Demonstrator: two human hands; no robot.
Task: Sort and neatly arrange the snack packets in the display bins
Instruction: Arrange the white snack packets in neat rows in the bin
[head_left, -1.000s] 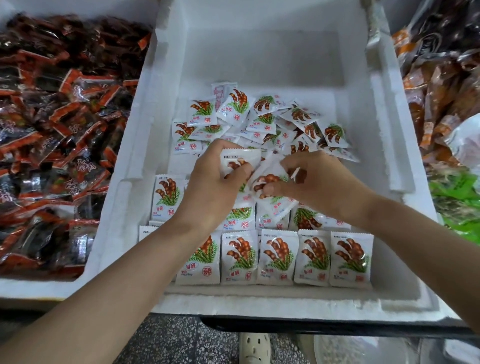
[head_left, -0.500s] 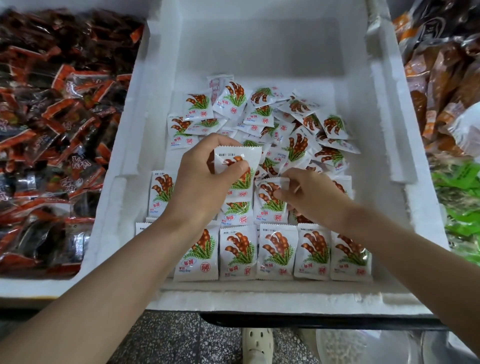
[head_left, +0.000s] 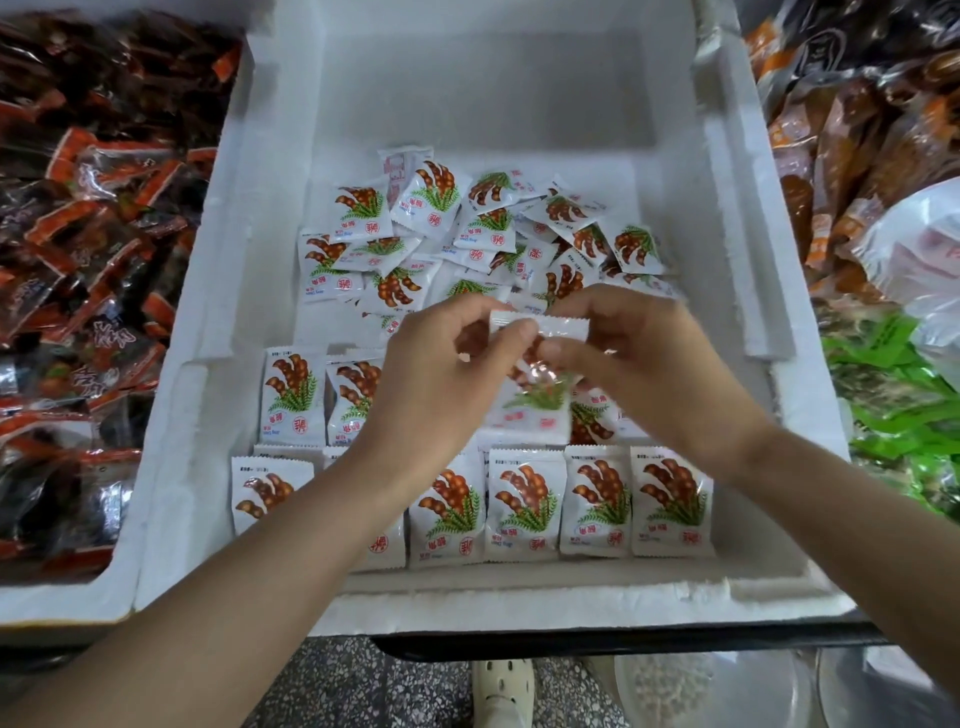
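Both hands meet over the middle of the white foam bin (head_left: 519, 603). The left hand (head_left: 441, 384) and the right hand (head_left: 639, 364) each pinch the same white packet (head_left: 556, 327) near its crimped top edge, so each grip is clamped on it, thumb against fingertips. The packet hangs upright between them, above the second row (head_left: 293, 395) of packets, its print facing the camera and partly hidden by the fingers.

Along the bin's near wall a front row (head_left: 524, 504) of like packets stands side by side, print up; the left forearm covers part of it. The second row lies just behind, overlapped by the first. Farther back a loose pile (head_left: 431, 208) of the same packets lies jumbled at all angles.

Left of the bin lie dark red packets (head_left: 78, 260). To the right are brown packets (head_left: 857, 130), green packets (head_left: 909, 405) and a white bag (head_left: 924, 249). Below the bin's front edge a pale shoe (head_left: 501, 686) shows on speckled floor.
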